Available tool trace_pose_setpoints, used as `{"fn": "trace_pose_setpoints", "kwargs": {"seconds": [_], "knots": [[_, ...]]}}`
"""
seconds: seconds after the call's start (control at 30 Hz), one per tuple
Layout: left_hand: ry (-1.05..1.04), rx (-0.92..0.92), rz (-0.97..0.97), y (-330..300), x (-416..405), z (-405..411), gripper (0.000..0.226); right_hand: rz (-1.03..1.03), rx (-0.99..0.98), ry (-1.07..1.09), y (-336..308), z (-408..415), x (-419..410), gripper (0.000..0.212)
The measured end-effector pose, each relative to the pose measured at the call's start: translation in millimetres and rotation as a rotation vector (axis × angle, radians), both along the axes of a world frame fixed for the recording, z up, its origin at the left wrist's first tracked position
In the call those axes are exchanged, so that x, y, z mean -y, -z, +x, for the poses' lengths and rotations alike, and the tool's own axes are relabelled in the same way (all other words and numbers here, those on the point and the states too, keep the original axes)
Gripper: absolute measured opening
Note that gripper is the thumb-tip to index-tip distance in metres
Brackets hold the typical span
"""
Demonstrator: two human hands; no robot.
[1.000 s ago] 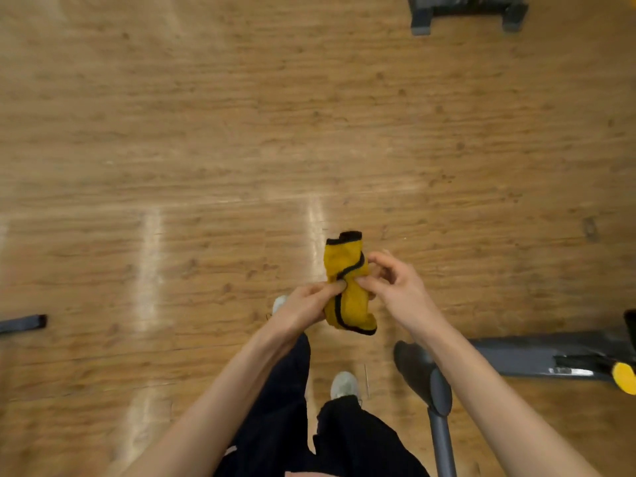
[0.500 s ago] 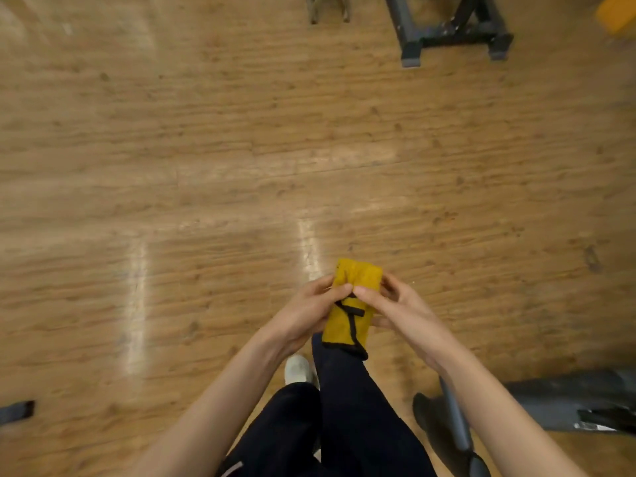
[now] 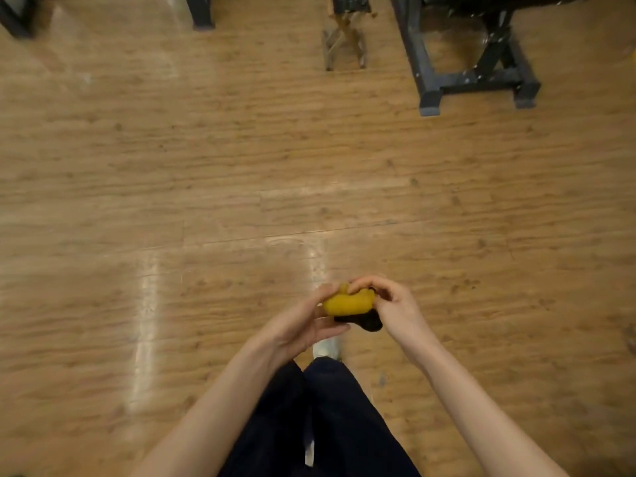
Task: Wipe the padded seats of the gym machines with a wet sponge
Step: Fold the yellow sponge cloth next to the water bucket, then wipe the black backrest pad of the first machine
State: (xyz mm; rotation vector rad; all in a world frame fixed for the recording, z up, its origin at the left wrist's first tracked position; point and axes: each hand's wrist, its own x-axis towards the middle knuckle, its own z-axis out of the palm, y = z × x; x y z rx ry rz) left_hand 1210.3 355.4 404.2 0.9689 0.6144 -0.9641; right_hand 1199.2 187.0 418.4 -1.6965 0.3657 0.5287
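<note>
A yellow sponge cloth with black edging (image 3: 349,302) is bunched into a small roll between both hands, low in the middle of the head view. My left hand (image 3: 303,325) cups it from below and the left. My right hand (image 3: 392,306) curls over its top and right side, fingertips pressing into the yellow fabric. A black part of the cloth sticks out under the roll. No padded seat is plainly in view.
Wooden floor fills the view. A dark metal machine frame (image 3: 475,80) stands at the top right, a small folding stand (image 3: 344,43) at top centre, another dark leg (image 3: 201,15) at top left. My dark trousers and a white shoe (image 3: 325,347) are below the hands.
The cloth went from hanging lengthwise between my fingers to being folded, then bunched into a compact roll. The view moved forward: the far machine frame came closer, the grey machine at the lower right dropped out.
</note>
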Motion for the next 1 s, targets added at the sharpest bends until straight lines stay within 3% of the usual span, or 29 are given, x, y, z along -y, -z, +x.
{"fn": "trace_pose_setpoints", "kwargs": {"seconds": [0.07, 0.17, 0.27, 0.37, 0.5, 0.6, 0.67, 0.77, 0.93, 1.0], "knots": [[-0.057, 0.034, 0.013, 2, -3, 34, 0.041, 0.144, -0.079, 0.072, 3, 40, -3, 0.044], [-0.127, 0.084, 0.020, 11, -8, 84, 0.042, 0.560, -0.305, 0.372, 17, 98, -6, 0.030], [-0.158, 0.102, 0.031, 26, -9, 139, 0.057, 0.731, -0.437, 0.303, 30, 151, -17, 0.046], [-0.051, 0.085, 0.161, 40, -9, 201, 0.051, 0.607, -0.426, 0.377, 43, 206, -30, 0.041], [0.312, 0.194, 0.446, 51, -22, 285, 0.042, 0.443, -0.445, 0.597, 64, 268, -22, 0.025], [0.461, 0.240, 0.465, 51, -34, 355, 0.026, 0.297, -0.491, 0.796, 84, 295, 7, 0.048], [0.480, 0.261, 0.465, 50, -35, 403, 0.017, 0.165, -0.544, 0.873, 97, 301, 30, 0.062], [0.488, 0.297, 0.477, 56, -28, 476, 0.014, -0.073, -0.660, 0.922, 115, 307, 62, 0.064], [0.453, 0.281, 0.555, 83, -9, 588, 0.023, -0.274, -0.877, 0.820, 182, 322, 132, 0.073], [0.428, 0.259, 0.604, 94, -1, 626, 0.024, -0.309, -0.880, 0.769, 210, 355, 163, 0.074]]}}
